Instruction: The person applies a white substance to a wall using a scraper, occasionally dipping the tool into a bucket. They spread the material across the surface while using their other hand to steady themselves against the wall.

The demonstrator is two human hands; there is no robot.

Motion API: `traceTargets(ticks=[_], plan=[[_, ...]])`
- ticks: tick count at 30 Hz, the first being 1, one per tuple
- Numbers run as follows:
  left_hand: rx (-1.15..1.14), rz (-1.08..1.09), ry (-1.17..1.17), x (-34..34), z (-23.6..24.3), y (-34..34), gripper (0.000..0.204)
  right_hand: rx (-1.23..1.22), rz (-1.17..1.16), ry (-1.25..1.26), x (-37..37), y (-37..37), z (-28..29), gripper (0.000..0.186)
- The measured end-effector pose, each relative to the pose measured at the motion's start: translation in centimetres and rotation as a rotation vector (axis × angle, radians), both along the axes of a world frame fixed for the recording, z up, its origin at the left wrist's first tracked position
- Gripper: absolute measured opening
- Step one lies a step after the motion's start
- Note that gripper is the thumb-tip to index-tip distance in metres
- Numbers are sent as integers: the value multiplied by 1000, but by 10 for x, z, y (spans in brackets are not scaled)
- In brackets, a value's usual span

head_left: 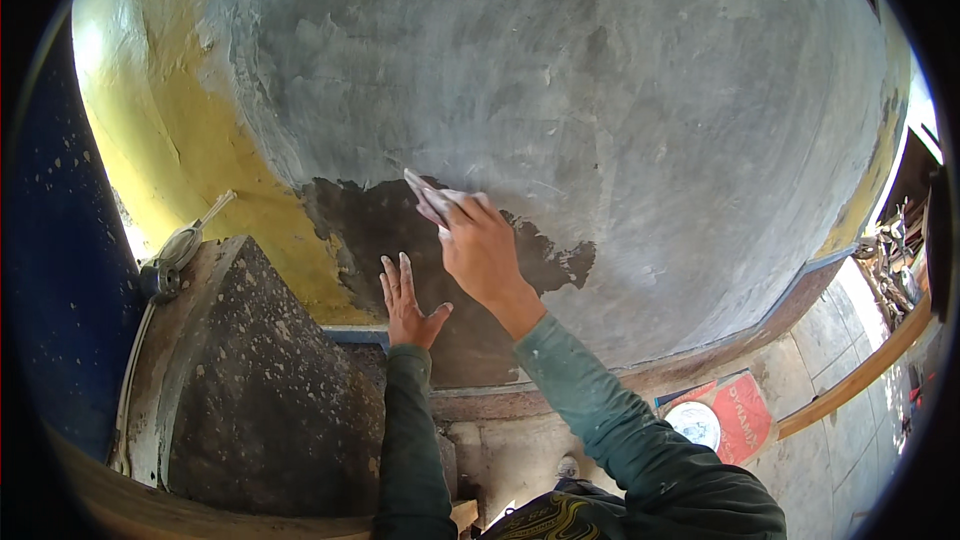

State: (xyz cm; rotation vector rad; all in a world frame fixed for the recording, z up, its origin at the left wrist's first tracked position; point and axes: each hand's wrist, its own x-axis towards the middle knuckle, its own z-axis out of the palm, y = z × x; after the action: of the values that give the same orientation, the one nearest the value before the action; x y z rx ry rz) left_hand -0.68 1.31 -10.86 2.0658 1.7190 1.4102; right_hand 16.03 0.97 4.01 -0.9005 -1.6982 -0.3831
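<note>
My right hand [480, 250] is closed around a thin flat scraper [427, 197] smeared with white, seen almost edge-on. The scraper is at the upper edge of a dark bare patch [385, 230] in the wall; I cannot tell whether it touches the surface. Lower and to the left, my left hand [408, 307] is open with its fingers spread upward in front of the same patch, holding nothing. Smooth grey filler [620, 120] covers most of the wall around and above the patch. Yellow paint [255, 205] shows along the left side.
A speckled dark block [265, 380] juts out at the left, with a coiled white cable [180, 245] on it. On the floor at lower right, a round white container [694, 424] stands by a red printed sack [742, 418]. A curved wooden bar [860, 370] and piled scraps [895, 255] lie farther right.
</note>
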Motion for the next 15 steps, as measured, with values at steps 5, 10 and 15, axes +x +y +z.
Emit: traceTargets(ticks=[5, 10, 15], plan=[[-18, -10, -14, 5, 7, -6, 120, 60, -266, 484, 94, 1, -1, 33], [-28, -5, -12, 12, 2, -2, 119, 226, -334, 379, 91, 15, 38, 31], [-6, 3, -10, -5, -1, -5, 119, 124, 43, -29, 55, 0, 34, 35]])
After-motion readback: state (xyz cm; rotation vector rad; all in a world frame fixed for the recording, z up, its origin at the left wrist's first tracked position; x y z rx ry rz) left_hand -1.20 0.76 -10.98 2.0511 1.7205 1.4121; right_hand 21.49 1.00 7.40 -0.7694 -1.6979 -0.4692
